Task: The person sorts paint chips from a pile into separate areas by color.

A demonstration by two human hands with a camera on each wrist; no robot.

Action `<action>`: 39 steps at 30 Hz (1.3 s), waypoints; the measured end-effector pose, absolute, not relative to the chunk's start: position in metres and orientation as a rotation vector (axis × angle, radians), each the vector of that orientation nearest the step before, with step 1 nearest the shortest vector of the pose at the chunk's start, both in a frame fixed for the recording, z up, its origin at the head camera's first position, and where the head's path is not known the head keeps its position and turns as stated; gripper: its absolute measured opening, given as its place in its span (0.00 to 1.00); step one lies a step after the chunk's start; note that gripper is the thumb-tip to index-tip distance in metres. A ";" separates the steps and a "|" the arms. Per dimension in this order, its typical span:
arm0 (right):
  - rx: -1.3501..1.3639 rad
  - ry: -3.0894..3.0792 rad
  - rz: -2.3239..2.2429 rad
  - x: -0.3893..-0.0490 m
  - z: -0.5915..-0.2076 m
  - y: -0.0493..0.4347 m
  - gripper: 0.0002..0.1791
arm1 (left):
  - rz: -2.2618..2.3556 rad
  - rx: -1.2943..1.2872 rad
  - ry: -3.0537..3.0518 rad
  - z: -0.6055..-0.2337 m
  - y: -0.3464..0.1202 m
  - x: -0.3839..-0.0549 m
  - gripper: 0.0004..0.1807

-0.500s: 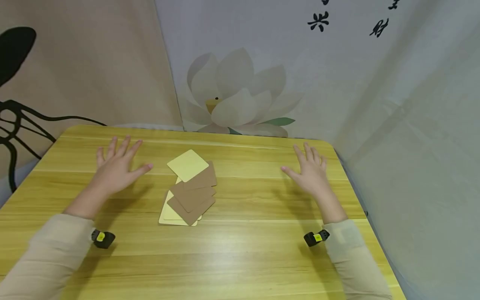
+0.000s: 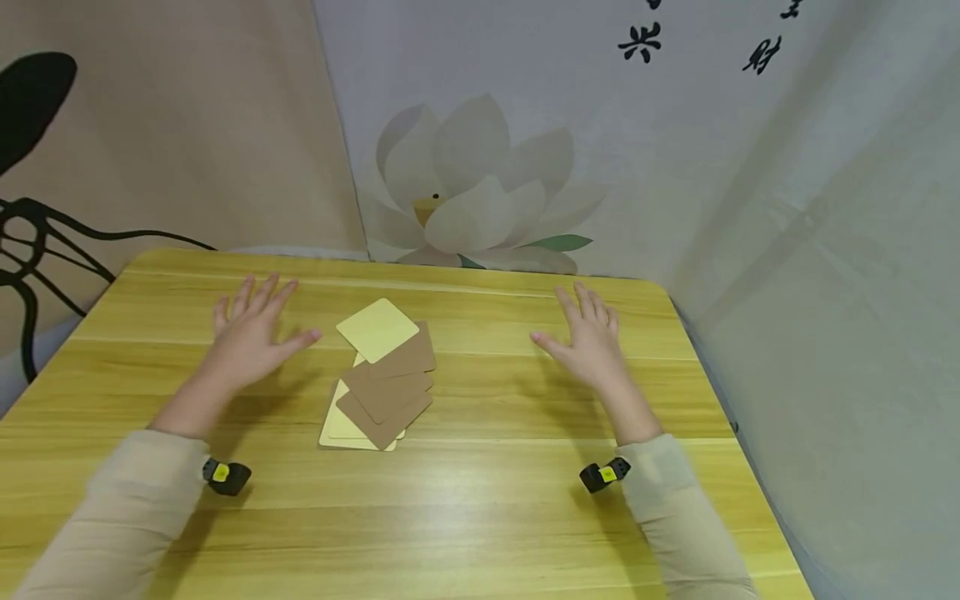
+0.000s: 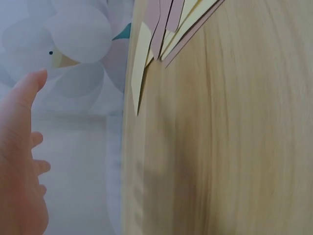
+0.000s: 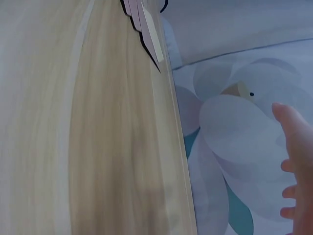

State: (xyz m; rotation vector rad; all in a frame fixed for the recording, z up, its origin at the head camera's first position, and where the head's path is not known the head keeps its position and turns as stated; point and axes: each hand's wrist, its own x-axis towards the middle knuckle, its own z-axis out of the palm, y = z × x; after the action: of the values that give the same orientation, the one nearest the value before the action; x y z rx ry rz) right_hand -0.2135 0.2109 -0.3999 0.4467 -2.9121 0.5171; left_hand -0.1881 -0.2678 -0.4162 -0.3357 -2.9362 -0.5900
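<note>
- While brown and pale-yellow cards [image 2: 386, 396] lie in a loose, overlapping pile on the desk [image 2: 465, 525], the left hand [image 2: 247, 346] hangs above the surface just left of them, grip spread;
- right hand [image 2: 591, 346], farther off to their right, grip likewise spread;
- cloth [image 2: 487, 50] printed with a pale flower [image 2: 472, 212], behind the desk.

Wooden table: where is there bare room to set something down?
The widest bare patches of the wooden table lie between the overlapping cards and the right hand, and on the near side, between the two sleeves. It is crowded left of centre, where the cards pile up; in the head view, only a narrow strip shows between them and the left hand.
</note>
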 end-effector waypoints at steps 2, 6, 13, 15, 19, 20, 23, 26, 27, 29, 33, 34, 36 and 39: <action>0.459 -2.904 0.534 -0.214 -0.401 0.205 0.49 | -0.613 -0.339 -2.929 -0.418 -0.266 -0.188 0.48; 0.482 -2.897 0.572 -0.214 -0.405 0.191 0.49 | -0.648 -0.342 -2.918 -0.422 -0.262 -0.189 0.49; 0.521 -2.899 0.642 -0.214 -0.412 0.167 0.49 | -0.722 -0.358 -2.895 -0.431 -0.255 -0.193 0.51; 0.535 -2.895 0.667 -0.214 -0.413 0.160 0.49 | -0.742 -0.371 -2.889 -0.434 -0.254 -0.194 0.51; 0.564 -2.884 0.689 -0.215 -0.417 0.148 0.48 | -0.778 -0.388 -2.887 -0.440 -0.250 -0.197 0.51; 0.569 -2.881 0.696 -0.216 -0.418 0.145 0.48 | -0.784 -0.389 -2.886 -0.442 -0.249 -0.197 0.51; 0.584 -2.873 0.722 -0.218 -0.422 0.136 0.47 | -0.804 -0.390 -2.884 -0.446 -0.246 -0.199 0.52; 0.602 -2.871 0.754 -0.220 -0.426 0.127 0.46 | -0.825 -0.393 -2.885 -0.450 -0.243 -0.201 0.53; 0.610 -2.872 0.766 -0.220 -0.428 0.124 0.46 | -0.832 -0.395 -2.889 -0.452 -0.243 -0.201 0.53; 0.619 -2.885 0.778 -0.221 -0.430 0.118 0.47 | -0.845 -0.397 -2.897 -0.454 -0.241 -0.202 0.54; 0.635 -2.905 0.801 -0.222 -0.434 0.105 0.48 | -0.845 -0.412 -2.904 -0.460 -0.242 -0.206 0.55; 0.637 -2.911 0.808 -0.223 -0.435 0.101 0.47 | -0.843 -0.423 -2.903 -0.461 -0.242 -0.208 0.55; 0.649 -2.908 0.833 -0.223 -0.437 0.094 0.47 | -0.829 -0.456 -2.899 -0.463 -0.243 -0.211 0.55; 0.657 -2.919 0.858 -0.223 -0.441 0.084 0.46 | -0.816 -0.524 -2.902 -0.463 -0.244 -0.218 0.54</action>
State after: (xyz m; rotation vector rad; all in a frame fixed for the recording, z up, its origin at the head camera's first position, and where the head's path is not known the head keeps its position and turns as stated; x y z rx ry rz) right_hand -0.2234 0.0837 -0.4405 0.6567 -2.9186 0.8579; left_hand -0.2181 -0.2443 -0.4633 -0.5238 -2.9022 -0.8164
